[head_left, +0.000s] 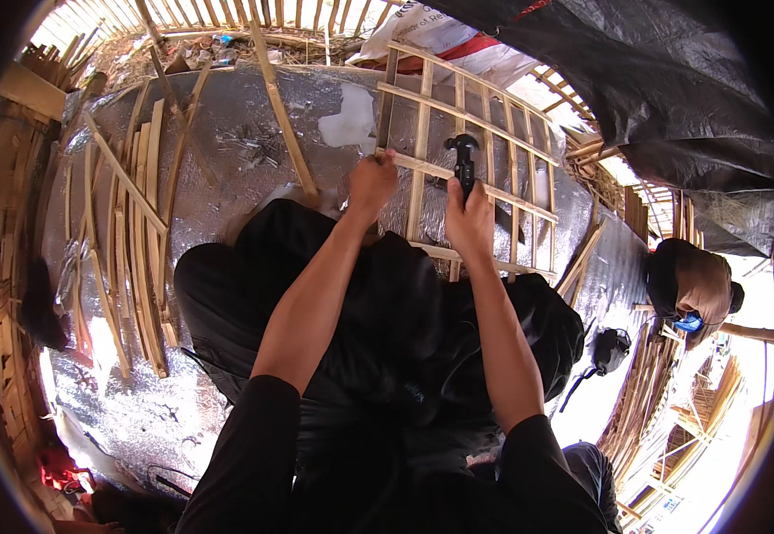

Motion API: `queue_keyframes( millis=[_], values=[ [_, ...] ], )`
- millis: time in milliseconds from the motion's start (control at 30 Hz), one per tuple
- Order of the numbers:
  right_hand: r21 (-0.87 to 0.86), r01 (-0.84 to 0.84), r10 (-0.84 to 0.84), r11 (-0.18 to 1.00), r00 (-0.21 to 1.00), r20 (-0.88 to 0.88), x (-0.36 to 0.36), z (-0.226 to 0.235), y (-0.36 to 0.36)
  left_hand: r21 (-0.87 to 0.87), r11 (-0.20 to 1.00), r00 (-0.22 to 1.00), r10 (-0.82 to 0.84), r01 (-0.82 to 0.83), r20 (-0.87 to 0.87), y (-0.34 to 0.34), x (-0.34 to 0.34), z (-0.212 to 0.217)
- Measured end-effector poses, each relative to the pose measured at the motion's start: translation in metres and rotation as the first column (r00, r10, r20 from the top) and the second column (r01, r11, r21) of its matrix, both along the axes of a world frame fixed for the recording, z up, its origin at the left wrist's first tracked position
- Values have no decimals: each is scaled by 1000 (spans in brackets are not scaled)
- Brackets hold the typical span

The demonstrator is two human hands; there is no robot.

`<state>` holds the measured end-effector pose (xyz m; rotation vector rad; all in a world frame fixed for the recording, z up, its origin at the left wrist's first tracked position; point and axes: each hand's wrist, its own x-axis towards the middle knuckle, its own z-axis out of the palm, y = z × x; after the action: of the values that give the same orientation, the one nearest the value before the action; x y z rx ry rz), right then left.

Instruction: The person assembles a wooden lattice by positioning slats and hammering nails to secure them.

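Observation:
A lattice of pale bamboo strips [421, 125] lies in front of me on a silvery ground sheet. My right hand [471, 222] is wrapped round the black handle of a claw hammer [464, 165], its head raised over the lattice. At the lattice's left edge, my left hand [372, 189] is closed, its fingertips pinched together at a crossing of two strips. Whatever sits between those fingertips is too small or hidden to make out. My knees in black trousers [289, 258] are bent close to the lattice's near edge.
Loose bamboo strips [142, 222] lie on the silvery sheet [218, 169] at left. Small dark pieces, perhaps nails [258, 147], are scattered ahead. A black tarp [618, 71] hangs at upper right. Another person [694, 285] bends over at right, near a black pouch-like thing [611, 350].

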<state>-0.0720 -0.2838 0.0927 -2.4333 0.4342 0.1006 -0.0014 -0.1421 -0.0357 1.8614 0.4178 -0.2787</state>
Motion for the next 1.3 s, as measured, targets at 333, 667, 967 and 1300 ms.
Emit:
queue_keyframes(
  millis=[333,667,967,1300],
  values=[
    [-148,3,-6,989,1000,-20,2,-27,-11,-47,999,998,9,-12,-58,0,-1,17],
    [-316,-191,152,929,978,-145,16,-38,-39,38,998,997,-45,43,66,2,-1,12],
    [-230,-250,254,940,967,-14,4,-24,16,-736,667,993,51,-114,-107,4,-29,1],
    [-208,-207,220,956,975,41,13,-24,24,-185,982,994,55,-38,90,-2,-28,12]
  ],
)
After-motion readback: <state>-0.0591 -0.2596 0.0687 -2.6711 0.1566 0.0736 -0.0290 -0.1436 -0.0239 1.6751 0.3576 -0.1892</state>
